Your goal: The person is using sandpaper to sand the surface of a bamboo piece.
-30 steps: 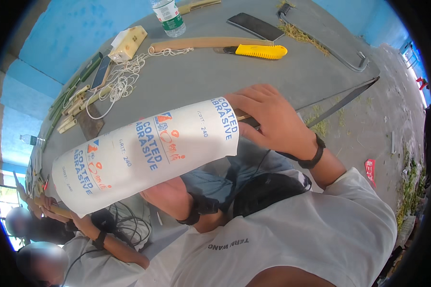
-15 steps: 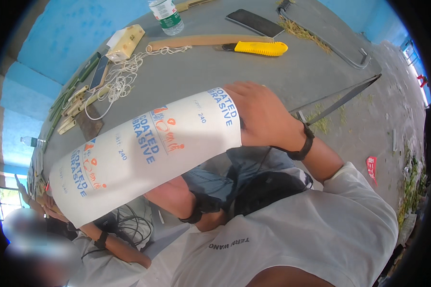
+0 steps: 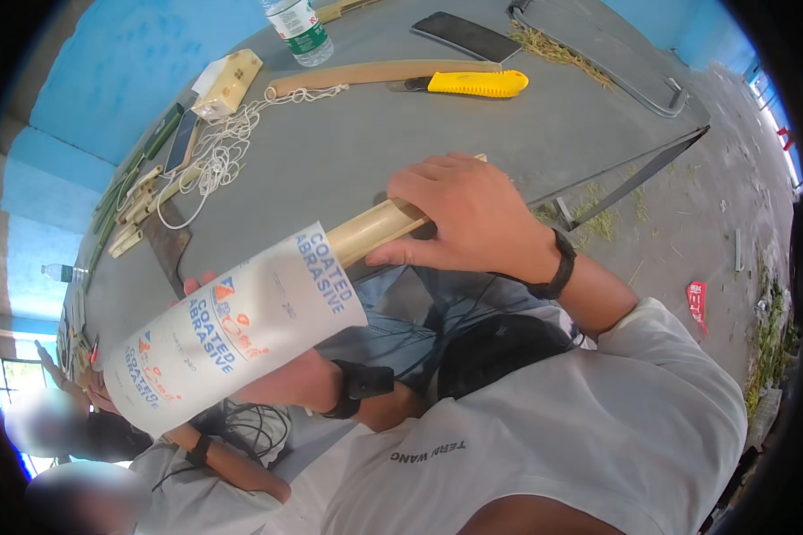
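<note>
A pale bamboo piece (image 3: pixel 379 229) slants across in front of me, with my right hand (image 3: pixel 473 218) closed round its upper right part. Its lower left part goes out of sight under a curved white sheet of sandpaper (image 3: pixel 268 308), printed backing outward. My left hand (image 3: pixel 290 383) is beneath the sandpaper and mostly hidden by it. Its fingertips show past the sheet's far edge, curled against it, so the hand grips the sheet from below. Whether it also presses the bamboo cannot be seen.
On the grey table lie a yellow utility knife (image 3: pixel 477 84), a flat bamboo strip (image 3: pixel 375 73), a phone (image 3: pixel 466 37), white cord (image 3: pixel 214 165), a tissue pack (image 3: pixel 228 85) and a water bottle (image 3: pixel 302 34). A hacksaw (image 3: pixel 633 178) sits at the right edge. Another person's arm (image 3: pixel 241 468) is lower left.
The sandpaper has shifted down and left, away from my right hand. The bamboo piece now shows between them, with my right hand on it. Left fingertips have come into sight.
</note>
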### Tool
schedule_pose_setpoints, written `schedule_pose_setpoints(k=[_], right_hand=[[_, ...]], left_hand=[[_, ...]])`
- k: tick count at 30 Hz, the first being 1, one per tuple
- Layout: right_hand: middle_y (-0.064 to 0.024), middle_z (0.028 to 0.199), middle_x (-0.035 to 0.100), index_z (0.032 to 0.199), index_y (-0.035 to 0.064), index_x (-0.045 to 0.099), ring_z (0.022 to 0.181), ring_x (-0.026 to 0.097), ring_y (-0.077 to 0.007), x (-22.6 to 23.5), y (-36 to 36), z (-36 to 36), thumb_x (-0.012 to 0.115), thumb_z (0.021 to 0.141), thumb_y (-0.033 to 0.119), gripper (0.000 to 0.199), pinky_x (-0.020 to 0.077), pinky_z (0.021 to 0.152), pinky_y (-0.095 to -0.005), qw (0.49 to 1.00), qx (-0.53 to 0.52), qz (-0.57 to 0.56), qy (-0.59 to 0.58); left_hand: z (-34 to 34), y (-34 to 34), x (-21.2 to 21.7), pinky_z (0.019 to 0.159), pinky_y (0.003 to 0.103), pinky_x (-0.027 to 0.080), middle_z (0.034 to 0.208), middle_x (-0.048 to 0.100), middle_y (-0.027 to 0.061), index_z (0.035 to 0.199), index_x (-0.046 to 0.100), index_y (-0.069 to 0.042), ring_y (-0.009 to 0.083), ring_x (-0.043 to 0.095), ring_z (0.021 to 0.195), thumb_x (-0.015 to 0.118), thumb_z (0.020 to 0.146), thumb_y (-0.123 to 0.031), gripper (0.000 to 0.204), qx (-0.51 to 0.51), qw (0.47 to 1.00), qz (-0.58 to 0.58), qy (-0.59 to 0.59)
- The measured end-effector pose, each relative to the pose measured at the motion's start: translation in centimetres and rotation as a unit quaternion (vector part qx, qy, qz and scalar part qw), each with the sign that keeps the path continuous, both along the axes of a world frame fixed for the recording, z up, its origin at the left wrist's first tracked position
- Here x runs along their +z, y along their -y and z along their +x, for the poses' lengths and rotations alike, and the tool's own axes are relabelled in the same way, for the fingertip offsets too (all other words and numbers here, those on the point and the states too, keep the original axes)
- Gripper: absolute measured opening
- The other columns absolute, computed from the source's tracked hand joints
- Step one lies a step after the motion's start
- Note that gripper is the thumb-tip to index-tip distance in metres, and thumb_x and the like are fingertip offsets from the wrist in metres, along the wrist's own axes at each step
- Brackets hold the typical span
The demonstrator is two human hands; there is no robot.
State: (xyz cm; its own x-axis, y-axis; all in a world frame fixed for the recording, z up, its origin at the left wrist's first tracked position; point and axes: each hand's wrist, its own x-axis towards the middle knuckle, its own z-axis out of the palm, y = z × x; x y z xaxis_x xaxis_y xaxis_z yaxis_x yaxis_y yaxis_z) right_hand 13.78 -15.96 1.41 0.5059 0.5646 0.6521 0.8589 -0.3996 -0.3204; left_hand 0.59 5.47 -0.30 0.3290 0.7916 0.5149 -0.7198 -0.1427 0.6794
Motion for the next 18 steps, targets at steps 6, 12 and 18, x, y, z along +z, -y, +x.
schedule_pose_setpoints(k=[6, 12, 18], right_hand=[[-0.0087, 0.086, 0.066, 0.098, 0.0094, 0.069, 0.081, 0.065, -0.0322, 0.2, 0.5, -0.3, 0.083, 0.082, 0.062, 0.057, 0.0513, 0.073, -0.0413, 0.997, -0.004, -0.064, -0.051], [-0.0085, 0.081, 0.063, 0.093, 0.0068, 0.064, 0.079, 0.065, -0.0304, 0.1, 0.0, 0.1, 0.077, 0.085, 0.065, 0.06, 0.0507, 0.073, -0.0413, 0.999, 0.022, -0.024, -0.007], [-0.0087, 0.09, 0.067, 0.104, 0.0067, 0.066, 0.086, 0.066, -0.0308, 0.3, -0.3, 0.3, 0.079, 0.085, 0.063, 0.06, 0.0514, 0.078, -0.041, 0.998, 0.052, -0.04, -0.018]], left_hand=[[-0.2, -0.4, -0.2, 0.106, 0.041, 0.058, 0.147, 0.062, 0.0216, 0.157, 0.039, 0.004, 0.0308, 0.068, 0.128, 0.068, 0.104, -0.033, 0.072, 0.026, 1.0, -0.008, -0.015], [-0.3, -0.5, -0.8, 0.109, 0.046, 0.057, 0.151, 0.056, 0.0272, 0.16, 0.031, 0.006, 0.035, 0.063, 0.133, 0.06, 0.108, -0.035, 0.073, -0.023, 1.0, 0.006, 0.012], [-0.3, -0.6, -1.0, 0.108, 0.05, 0.057, 0.156, 0.049, 0.0283, 0.162, 0.028, 0.004, 0.0376, 0.06, 0.137, 0.048, 0.112, -0.038, 0.068, 0.032, 0.997, 0.017, -0.071]])
